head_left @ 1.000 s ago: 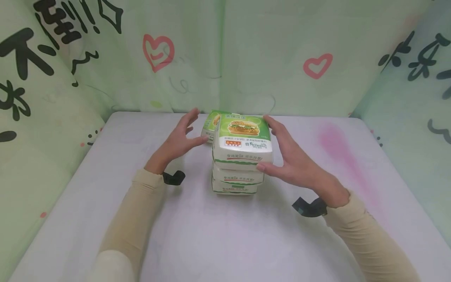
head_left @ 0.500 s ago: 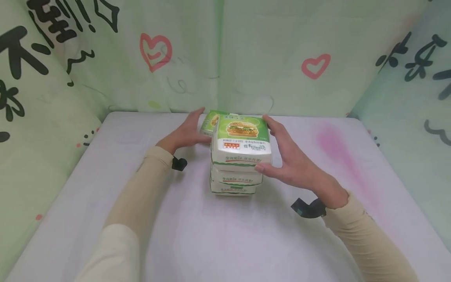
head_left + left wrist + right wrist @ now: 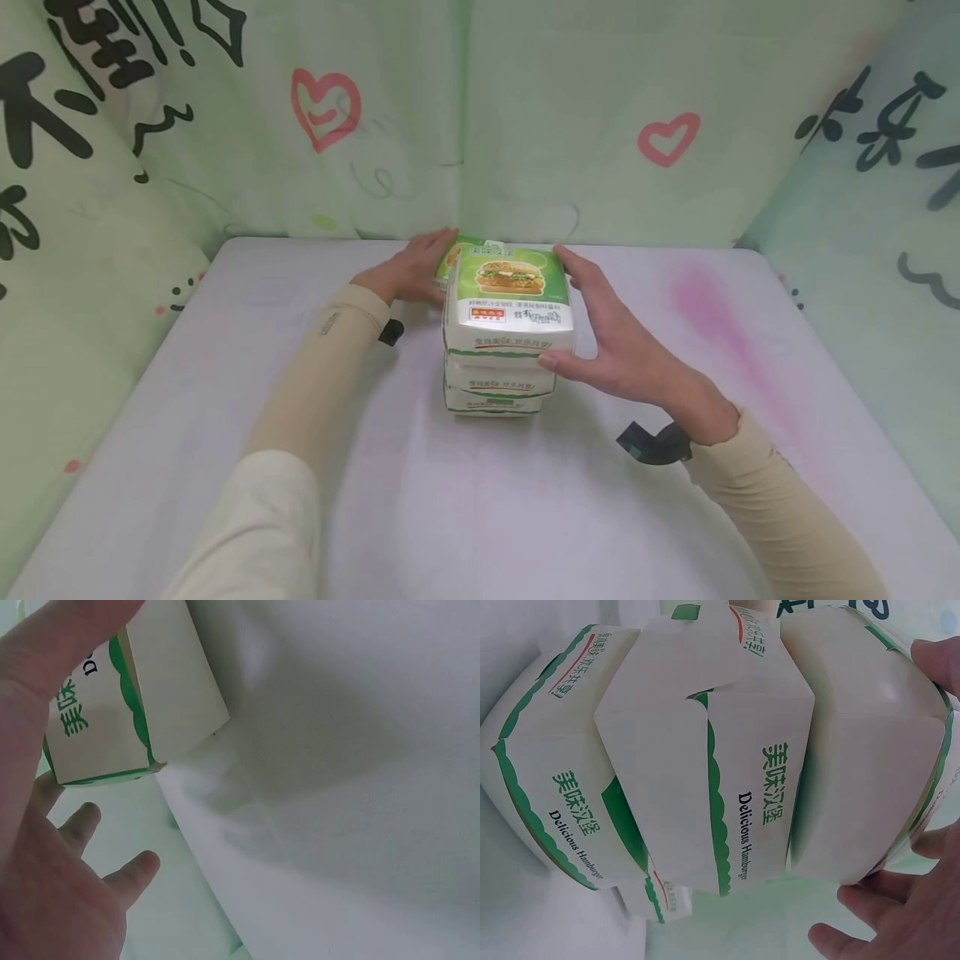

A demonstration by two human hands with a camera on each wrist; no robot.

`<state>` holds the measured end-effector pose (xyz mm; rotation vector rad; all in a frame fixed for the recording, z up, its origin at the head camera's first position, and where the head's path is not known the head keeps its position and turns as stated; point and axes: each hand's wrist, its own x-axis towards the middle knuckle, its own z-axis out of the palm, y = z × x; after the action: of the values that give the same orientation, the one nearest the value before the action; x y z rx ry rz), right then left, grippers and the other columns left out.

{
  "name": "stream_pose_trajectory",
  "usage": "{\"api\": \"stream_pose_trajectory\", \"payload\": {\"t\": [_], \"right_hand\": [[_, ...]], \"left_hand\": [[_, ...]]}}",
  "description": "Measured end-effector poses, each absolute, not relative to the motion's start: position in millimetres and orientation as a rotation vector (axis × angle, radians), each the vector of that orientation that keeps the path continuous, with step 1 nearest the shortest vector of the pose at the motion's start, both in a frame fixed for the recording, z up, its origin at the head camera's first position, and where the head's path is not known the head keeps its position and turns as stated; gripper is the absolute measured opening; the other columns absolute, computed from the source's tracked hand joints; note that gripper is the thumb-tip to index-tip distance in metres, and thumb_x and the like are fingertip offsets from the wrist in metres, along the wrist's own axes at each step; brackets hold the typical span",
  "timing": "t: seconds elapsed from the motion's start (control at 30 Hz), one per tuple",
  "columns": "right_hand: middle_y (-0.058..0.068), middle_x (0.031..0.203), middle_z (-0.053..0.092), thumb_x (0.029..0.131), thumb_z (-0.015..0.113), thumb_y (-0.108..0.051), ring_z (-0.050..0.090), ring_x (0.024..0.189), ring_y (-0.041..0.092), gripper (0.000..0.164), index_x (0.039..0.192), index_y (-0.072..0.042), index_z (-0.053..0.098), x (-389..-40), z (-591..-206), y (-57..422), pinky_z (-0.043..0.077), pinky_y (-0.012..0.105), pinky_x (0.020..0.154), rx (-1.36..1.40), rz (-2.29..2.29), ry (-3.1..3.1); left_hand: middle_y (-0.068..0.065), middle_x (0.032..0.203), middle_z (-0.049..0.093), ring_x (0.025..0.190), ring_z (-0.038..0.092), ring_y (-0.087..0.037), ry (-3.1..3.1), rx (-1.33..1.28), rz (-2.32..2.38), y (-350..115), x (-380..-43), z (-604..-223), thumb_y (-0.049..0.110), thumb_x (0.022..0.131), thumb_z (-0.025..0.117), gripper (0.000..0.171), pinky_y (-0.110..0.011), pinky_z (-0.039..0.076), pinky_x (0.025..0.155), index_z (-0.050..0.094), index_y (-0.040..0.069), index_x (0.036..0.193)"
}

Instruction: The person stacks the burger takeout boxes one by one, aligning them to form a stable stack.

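Three white-and-green hamburger boxes stand stacked mid-table in the head view. The top box (image 3: 510,312) has a burger picture on its lid; below it are the middle box (image 3: 501,380) and the bottom box (image 3: 491,403). My right hand (image 3: 626,350) holds the top box, thumb at the front and fingers at the far side. Behind the stack is another hamburger box (image 3: 450,257), partly hidden. My left hand (image 3: 408,271) grips this rear box (image 3: 176,682) between thumb and forefinger, the other fingers spread apart. Whether it touches the table I cannot tell.
A white table (image 3: 645,517) lies under the boxes. Close behind them rises a pale green backdrop (image 3: 555,100) with drawn hearts and black writing. Side panels (image 3: 885,275) border the table on both sides.
My left hand has moved right and away from me, from beside the rear box to a grip on it. That box has shifted slightly right. The right hand stays on the top box.
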<state>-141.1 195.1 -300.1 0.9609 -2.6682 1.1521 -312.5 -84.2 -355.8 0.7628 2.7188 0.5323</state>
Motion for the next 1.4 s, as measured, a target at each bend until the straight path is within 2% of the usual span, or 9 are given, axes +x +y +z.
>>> {"api": "stream_pose_trajectory", "payload": {"t": [0.13,0.4,0.67,0.77,1.07,1.23,1.4], "right_hand": [[0.003,0.162,0.019,0.081,0.077,-0.023,0.025,0.145,0.021,0.106,0.16,-0.023,0.006,-140.7,-299.3,194.8,0.024,0.059,0.117,0.963,1.144,-2.674],[0.003,0.162,0.02,0.081,0.077,-0.022,0.025,0.145,0.021,0.106,0.16,-0.023,0.006,-140.9,-299.3,195.6,0.024,0.059,0.117,1.003,1.129,-2.645],[0.003,0.162,0.02,0.081,0.078,-0.023,0.024,0.145,0.022,0.106,0.16,-0.023,0.006,-140.5,-299.3,195.0,0.024,0.059,0.117,1.001,1.12,-2.649],[0.003,0.162,0.02,0.081,0.077,-0.022,0.025,0.145,0.022,0.106,0.16,-0.024,0.006,-140.4,-299.3,195.1,0.024,0.06,0.117,1.0,1.118,-2.65],[0.003,0.162,0.02,0.081,0.077,-0.023,0.025,0.146,0.021,0.106,0.16,-0.024,0.006,-138.6,-300.3,196.2,0.025,0.059,0.117,0.983,1.119,-2.664],[0.002,0.162,0.02,0.081,0.077,-0.023,0.025,0.145,0.02,0.106,0.16,-0.024,0.005,-138.0,-300.7,197.3,0.026,0.058,0.117,0.973,1.108,-2.672],[0.002,0.161,0.021,0.081,0.077,-0.022,0.026,0.144,0.02,0.106,0.16,-0.023,0.006,-137.9,-300.3,198.7,0.026,0.059,0.116,0.987,1.1,-2.656]], "left_hand": [[-0.006,0.168,0.006,0.154,0.009,-0.031,2.743,0.729,0.405,-80.9,-312.8,-351.3,0.051,0.076,0.081,0.119,-0.05,0.019,0.124,0.002,0.021,0.161],[-0.01,0.163,0.014,0.149,0.015,-0.036,2.766,0.687,0.167,-82.2,-309.4,-343.7,0.06,0.077,0.075,0.114,-0.054,0.025,0.12,0.008,0.02,0.16],[-0.006,0.166,0.008,0.152,0.01,-0.034,2.728,0.644,0.124,-89.4,-305.4,-339.2,0.048,0.074,0.084,0.117,-0.058,0.026,0.119,0.008,0.027,0.16],[-0.006,0.167,0.008,0.153,0.008,-0.033,2.72,0.666,0.145,-91.4,-304.4,-339.0,0.044,0.075,0.085,0.117,-0.057,0.027,0.119,0.007,0.025,0.16],[-0.011,0.163,0.021,0.15,0.02,-0.033,2.779,0.761,0.258,-95.7,-302.3,-343.4,0.044,0.074,0.085,0.117,-0.051,0.029,0.121,0.012,0.017,0.16],[-0.013,0.162,0.023,0.148,0.025,-0.033,2.818,0.776,0.412,-99.4,-300.1,-340.1,0.039,0.072,0.086,0.115,-0.049,0.032,0.119,0.014,0.016,0.16],[-0.013,0.162,0.023,0.146,0.027,-0.032,2.823,0.801,0.538,-102.9,-297.1,-334.5,0.036,0.072,0.086,0.114,-0.047,0.031,0.12,0.016,0.016,0.159]]}}
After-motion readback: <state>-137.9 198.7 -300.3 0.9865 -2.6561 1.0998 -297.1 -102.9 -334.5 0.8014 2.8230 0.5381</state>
